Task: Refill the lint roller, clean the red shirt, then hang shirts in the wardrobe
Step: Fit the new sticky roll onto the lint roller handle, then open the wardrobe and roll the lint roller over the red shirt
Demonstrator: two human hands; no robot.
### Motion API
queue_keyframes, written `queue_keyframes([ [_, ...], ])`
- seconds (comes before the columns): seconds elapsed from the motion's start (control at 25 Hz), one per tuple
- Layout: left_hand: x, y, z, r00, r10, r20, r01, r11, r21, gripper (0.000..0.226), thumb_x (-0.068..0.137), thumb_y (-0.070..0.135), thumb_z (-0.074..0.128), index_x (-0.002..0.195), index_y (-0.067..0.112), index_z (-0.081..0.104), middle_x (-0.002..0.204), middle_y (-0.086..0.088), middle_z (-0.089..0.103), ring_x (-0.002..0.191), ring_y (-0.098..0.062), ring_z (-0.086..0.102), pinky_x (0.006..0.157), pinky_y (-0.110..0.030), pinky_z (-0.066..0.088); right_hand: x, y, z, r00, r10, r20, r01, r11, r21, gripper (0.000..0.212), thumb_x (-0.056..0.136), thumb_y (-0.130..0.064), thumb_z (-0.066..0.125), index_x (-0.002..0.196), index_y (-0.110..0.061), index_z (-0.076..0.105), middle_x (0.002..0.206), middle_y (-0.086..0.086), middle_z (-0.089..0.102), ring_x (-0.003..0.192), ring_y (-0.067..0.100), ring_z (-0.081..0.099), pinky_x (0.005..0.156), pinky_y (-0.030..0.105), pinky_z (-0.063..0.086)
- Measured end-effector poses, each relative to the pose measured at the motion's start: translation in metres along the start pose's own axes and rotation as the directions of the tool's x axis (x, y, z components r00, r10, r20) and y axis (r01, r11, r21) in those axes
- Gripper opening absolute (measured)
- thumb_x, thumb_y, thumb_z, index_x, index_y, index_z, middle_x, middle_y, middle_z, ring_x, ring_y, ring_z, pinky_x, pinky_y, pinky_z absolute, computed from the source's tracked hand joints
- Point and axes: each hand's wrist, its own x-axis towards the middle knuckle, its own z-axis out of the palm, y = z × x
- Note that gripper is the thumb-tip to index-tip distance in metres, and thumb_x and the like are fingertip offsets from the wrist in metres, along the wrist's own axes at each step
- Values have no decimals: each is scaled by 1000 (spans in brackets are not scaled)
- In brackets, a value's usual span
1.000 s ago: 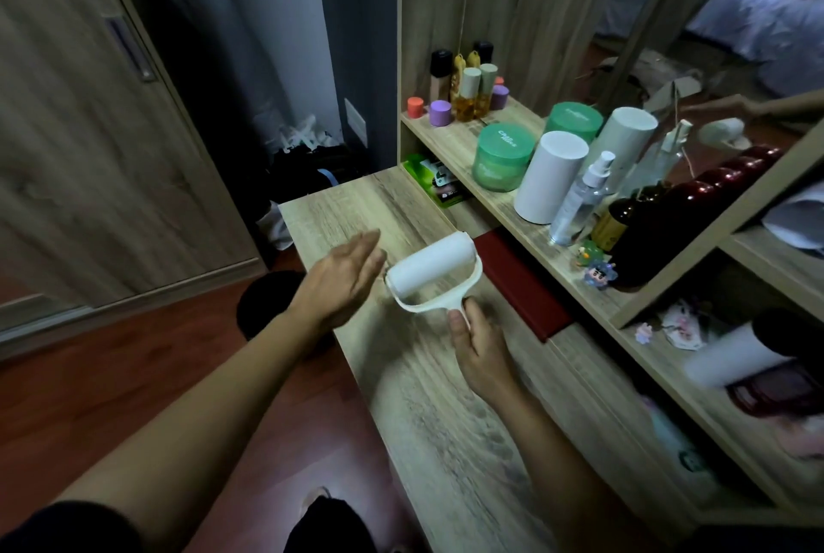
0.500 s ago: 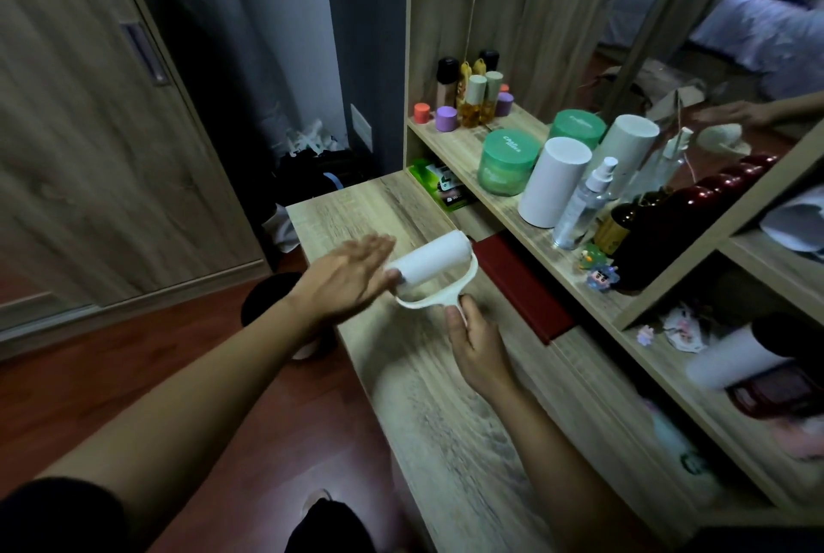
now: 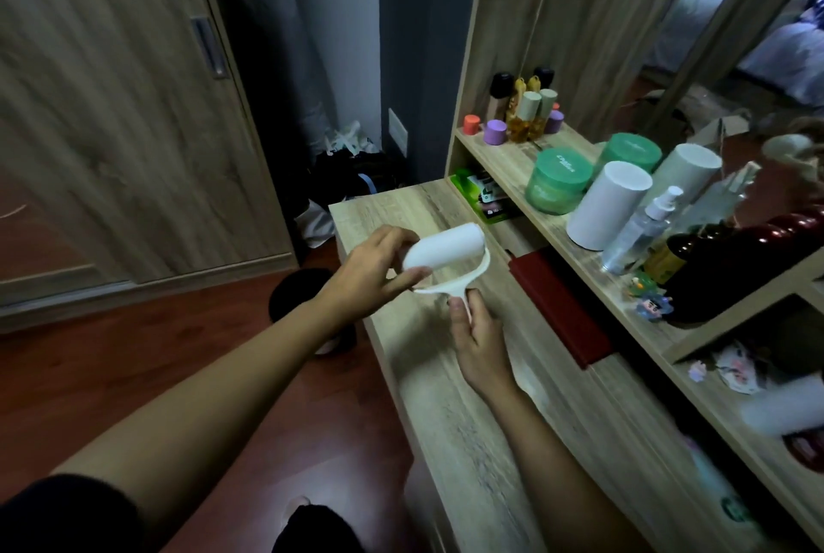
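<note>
In the middle of the frame, just above the pale wood-grain worktop [image 3: 468, 441]: a white plastic lint roller with a white paper roll [image 3: 446, 249], held in both hands. Left hand [image 3: 370, 271] curled round the roll's left end, thumb beneath. Right hand [image 3: 479, 338] gripping the short handle from below. Right of centre, on the wooden shelf [image 3: 504, 160]: round green-lidded jars [image 3: 557, 187] beside a tall white cylinder [image 3: 608, 205].

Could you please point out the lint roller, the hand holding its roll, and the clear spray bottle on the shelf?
lint roller [image 3: 446, 247], head view, on the white roll.
left hand [image 3: 370, 271], head view, on the back of the hand.
clear spray bottle [image 3: 633, 236], head view, on its transparent body.
</note>
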Motion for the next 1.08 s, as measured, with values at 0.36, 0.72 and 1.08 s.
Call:
queue_keyframes([
  [0.36,-10,-142,-109,943,-281,-177,279,960,-39,54,91,41,38,133,8,49,133,-11,56,123,-21,52,96,-18,33,84,-58,147,998,3,63,-7,998,63,21,94,-31,48,91,-10,52,73,-7,57,69,-4,55,59,9,38],
  [0.72,6,-315,-221,957,-255,-140,270,957,109,45,98,27,41,138,5,39,144,-15,42,139,-24,31,110,-31,27,194,-131,290,1000,-15,20,16,1000,-9,25,94,-39,45,94,-15,51,70,2,60,65,17,58,59,33,42],
  [1.08,107,-465,-243,984,-173,-43,176,907,383,56,97,36,38,139,-1,35,145,-20,39,139,-33,30,114,-42,22,350,-138,375,999,-51,-5,51,997,54,23,95,-38,44,93,-16,52,68,-2,58,61,6,55,55,22,41],
])
